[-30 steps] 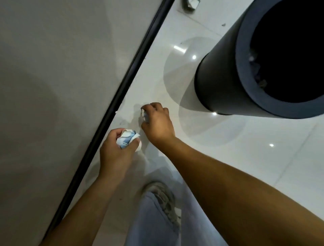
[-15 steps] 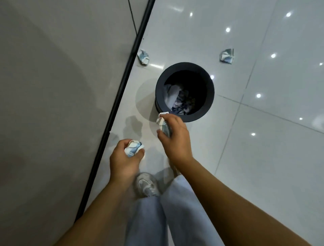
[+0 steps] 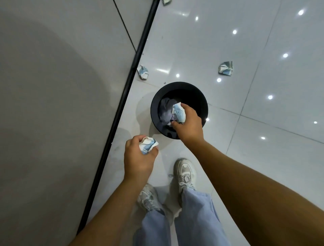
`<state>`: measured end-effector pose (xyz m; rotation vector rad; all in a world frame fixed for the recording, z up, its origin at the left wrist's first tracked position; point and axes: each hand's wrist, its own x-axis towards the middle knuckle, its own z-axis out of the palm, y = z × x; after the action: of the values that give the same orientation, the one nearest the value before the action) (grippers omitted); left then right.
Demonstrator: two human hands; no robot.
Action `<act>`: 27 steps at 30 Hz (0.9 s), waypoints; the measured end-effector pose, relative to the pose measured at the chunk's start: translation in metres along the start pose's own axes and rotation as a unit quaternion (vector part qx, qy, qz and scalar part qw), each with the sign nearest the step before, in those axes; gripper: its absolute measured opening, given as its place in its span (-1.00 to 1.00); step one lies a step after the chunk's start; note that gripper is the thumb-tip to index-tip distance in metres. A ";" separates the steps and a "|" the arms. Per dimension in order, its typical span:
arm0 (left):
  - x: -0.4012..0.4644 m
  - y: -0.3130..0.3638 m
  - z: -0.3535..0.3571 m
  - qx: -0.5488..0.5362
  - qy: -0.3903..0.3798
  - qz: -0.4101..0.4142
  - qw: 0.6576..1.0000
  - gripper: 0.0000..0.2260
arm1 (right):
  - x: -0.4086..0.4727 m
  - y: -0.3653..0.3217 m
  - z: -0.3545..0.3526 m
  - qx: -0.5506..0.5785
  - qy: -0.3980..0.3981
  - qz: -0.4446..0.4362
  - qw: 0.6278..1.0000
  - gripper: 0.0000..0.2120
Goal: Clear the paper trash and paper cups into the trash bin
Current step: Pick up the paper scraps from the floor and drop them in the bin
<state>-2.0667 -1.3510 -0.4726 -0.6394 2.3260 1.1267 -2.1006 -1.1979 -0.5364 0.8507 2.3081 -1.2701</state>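
- Bin (image 3: 154, 112), black and round, is standing on the glossy white floor (image 3: 263, 166) close to the dark strip (image 3: 122, 98) at the foot of the grey wall (image 3: 52, 105); I am looking straight down into it and seeing crumpled paper already lying inside.
- Right hand (image 3: 188, 125) is reaching out over the bin's mouth; its fingers and thumb are curling round a crushed white-and-blue paper cup (image 3: 178, 112), which is hanging above the opening and not touching the rim.
- Left hand (image 3: 138, 158) is hovering nearer to me, just short of the bin on the wall side; it is clenching a second crumpled cup (image 3: 148, 144), white and blue, with the paper poking out between thumb and fingers.
- Loose crumpled paper (image 3: 142, 72) is lying on the floor just beyond the bin, right beside the dark strip.
- Another crumpled piece (image 3: 226, 68) is lying farther right on the floor, well apart from both hands and from the bin.
- Small scrap (image 3: 166, 2) is showing at the top edge; I cannot tell what it is.
- Pale sneakers (image 3: 184, 173) and light blue jeans (image 3: 192, 219) are showing below the hands, toes pointing toward the bin.
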 end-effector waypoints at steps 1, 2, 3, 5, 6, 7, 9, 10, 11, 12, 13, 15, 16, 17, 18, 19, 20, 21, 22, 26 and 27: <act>0.002 0.004 0.003 0.003 0.001 -0.003 1.000 -0.67 | 0.004 0.003 -0.002 -0.005 -0.003 0.015 1.000 -0.42; 0.004 0.008 0.006 0.003 -0.002 -0.007 1.000 -0.67 | 0.005 0.006 -0.006 -0.003 0.000 0.025 1.000 -0.45; 0.005 0.014 0.010 -0.001 -0.010 -0.008 1.000 -0.68 | 0.004 0.009 -0.010 0.001 0.004 0.032 0.999 -0.47; 0.007 0.028 0.017 -0.015 -0.027 -0.006 1.000 -0.69 | -0.002 0.014 -0.023 0.002 0.010 0.039 0.999 -0.50; 0.008 0.036 0.022 -0.020 -0.031 -0.004 0.999 -0.70 | -0.006 0.017 -0.030 0.001 0.010 0.045 0.999 -0.51; 0.009 0.044 0.027 -0.024 -0.032 0.000 0.999 -0.71 | -0.009 0.020 -0.038 0.004 0.012 0.053 0.999 -0.51; 0.015 0.059 0.039 -0.029 -0.035 0.006 0.999 -0.71 | -0.014 0.023 -0.050 0.017 0.021 0.067 0.997 -0.52; 0.020 0.066 0.046 -0.028 -0.039 0.009 0.999 -0.71 | -0.015 0.024 -0.056 0.024 0.025 0.072 0.997 -0.52; 0.026 0.072 0.053 -0.022 -0.045 0.014 0.999 -0.69 | -0.016 0.025 -0.061 0.033 0.028 0.076 0.996 -0.52; 0.032 0.077 0.060 -0.011 -0.053 0.019 0.998 -0.64 | -0.016 0.026 -0.065 0.042 0.031 0.080 0.995 -0.52; 0.038 0.081 0.067 0.005 -0.060 0.023 0.998 -0.57 | -0.015 0.027 -0.069 0.051 0.033 0.082 0.995 -0.53; 0.049 0.085 0.077 0.055 -0.069 0.022 0.996 -0.42 | -0.014 0.028 -0.076 0.063 0.031 0.085 0.994 -0.54; 0.052 0.086 0.080 0.087 -0.064 0.022 0.994 -0.39 | -0.014 0.027 -0.079 0.068 0.030 0.087 0.993 -0.55; 0.053 0.085 0.081 0.117 -0.053 0.024 0.991 -0.39 | -0.013 0.027 -0.083 0.074 0.029 0.092 0.993 -0.55; 0.052 0.084 0.081 0.139 -0.041 0.027 0.989 -0.42 | -0.014 0.026 -0.087 0.081 0.028 0.100 0.991 -0.56; 0.049 0.083 0.080 0.149 -0.036 0.031 0.988 -0.45 | -0.015 0.024 -0.092 0.087 0.028 0.107 0.990 -0.56; 0.044 0.082 0.078 0.153 -0.037 0.034 0.987 -0.49 | -0.017 0.022 -0.098 0.094 0.030 0.112 0.989 -0.57; 0.039 0.082 0.076 0.156 -0.044 0.035 0.986 -0.51 | -0.019 0.019 -0.104 0.101 0.034 0.117 0.987 -0.58; 0.032 0.083 0.075 0.159 -0.055 0.034 0.985 -0.52 | -0.021 0.016 -0.111 0.109 0.040 0.121 0.986 -0.58; 0.007 0.099 0.063 0.161 -0.088 0.032 0.982 -0.55 | -0.034 -0.004 -0.143 0.113 0.052 0.126 0.984 -0.58; 0.001 0.105 0.060 0.160 -0.092 0.034 0.982 -0.55 | -0.037 -0.010 -0.151 0.108 0.053 0.125 0.985 -0.57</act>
<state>-2.1173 -1.2449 -0.4446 -0.3254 2.3101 0.7762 -2.0842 -1.0858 -0.4299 1.2655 2.0827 -1.4059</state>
